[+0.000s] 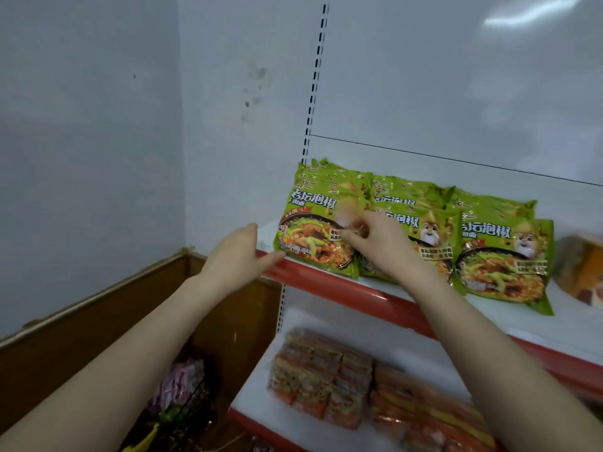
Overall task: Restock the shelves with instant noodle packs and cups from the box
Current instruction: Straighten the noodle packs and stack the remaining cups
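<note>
Several green instant noodle packs lie in stacks on the upper white shelf (509,324) with a red front edge. The leftmost green pack (313,230) sits at the shelf's left end. My right hand (375,246) rests on its right side, fingers pinched on the wrapper. My left hand (241,256) hovers just left of that pack, fingers apart, tips near the red shelf edge, holding nothing. Two more green stacks (502,256) lie to the right, one partly hidden by my right hand.
An orange pack (580,269) lies at the shelf's far right. The lower shelf holds orange-red multipacks (323,376). A brown box (98,318) stands at lower left, holding a pink pack (179,383). A white wall is at left.
</note>
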`<state>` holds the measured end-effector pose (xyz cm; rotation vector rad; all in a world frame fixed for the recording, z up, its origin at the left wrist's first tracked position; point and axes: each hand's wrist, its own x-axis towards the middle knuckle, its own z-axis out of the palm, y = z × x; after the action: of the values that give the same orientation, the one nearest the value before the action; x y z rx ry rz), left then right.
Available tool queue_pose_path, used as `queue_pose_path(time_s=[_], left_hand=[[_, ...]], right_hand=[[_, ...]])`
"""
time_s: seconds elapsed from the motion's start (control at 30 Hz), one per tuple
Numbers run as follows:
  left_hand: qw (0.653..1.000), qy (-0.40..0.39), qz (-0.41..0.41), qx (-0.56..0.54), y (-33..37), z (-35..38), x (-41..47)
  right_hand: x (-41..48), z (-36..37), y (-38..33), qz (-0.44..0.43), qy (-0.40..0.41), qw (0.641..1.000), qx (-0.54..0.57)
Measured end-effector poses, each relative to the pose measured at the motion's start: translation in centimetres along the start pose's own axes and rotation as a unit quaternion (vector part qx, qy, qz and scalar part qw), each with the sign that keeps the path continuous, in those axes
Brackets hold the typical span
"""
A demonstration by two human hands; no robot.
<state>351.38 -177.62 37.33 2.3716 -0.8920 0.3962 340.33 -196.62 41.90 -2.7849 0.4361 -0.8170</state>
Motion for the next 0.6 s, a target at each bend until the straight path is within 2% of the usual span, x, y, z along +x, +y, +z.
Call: queue_pose_path(time_s=[0.13,0.3,0.37,0.47,0.6], left_hand=[[0.996,-0.068,-0.009,-0.055,0.8,0.8,2.8],[0.976,-0.133,-0.031,-0.171,0.7,2.6,6.5],[0.956,-0.169,-0.037,-0.238,0.9,3.0,7.4],[0.940,-0.200,-0.001,-0.278,1.0,2.7,8.2],[0.931,-0.195,0.019,-0.308,0.1,2.8,9.3]], right_hand=[[-1.0,0.4,0.4,0.041,-0.068,0.993,-0.087],[-0.3,0.5,0.6,-0.011,-0.073,0.985,-0.154],[-0.2,0.6,0.6,-0.029,-0.087,0.984,-0.155],[0.2,0.9,0.6,-0.043,-0.092,0.988,-0.120],[0.7,1.6,-0.1,-0.041,-0.091,0.990,-0.096]])
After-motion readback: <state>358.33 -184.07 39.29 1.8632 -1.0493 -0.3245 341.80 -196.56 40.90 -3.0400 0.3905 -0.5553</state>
